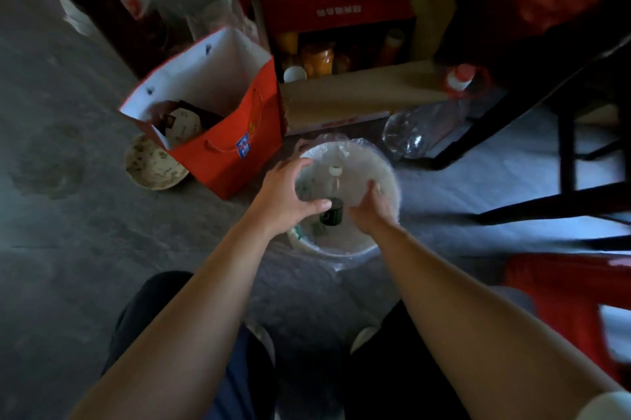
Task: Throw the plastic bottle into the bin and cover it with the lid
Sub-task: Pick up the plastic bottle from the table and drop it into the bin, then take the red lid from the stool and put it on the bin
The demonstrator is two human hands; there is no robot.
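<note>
Grey concrete floor held the white bin (345, 248). Left hand (290, 197) and right hand (370, 211), fingers spread, hovered above a light, thin-walled plastic bottle (334, 187) inside; best gripped mid-body.

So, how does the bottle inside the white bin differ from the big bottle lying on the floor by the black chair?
The bottle in the bin has a white cap; the floor bottle has a red one. The bin bottle looks much smaller than the floor bottle. The bin bottle sits inside the lined bin, between the left hand and right hand; the floor bottle lies on its side, untouched. Both are clear plastic.
</note>
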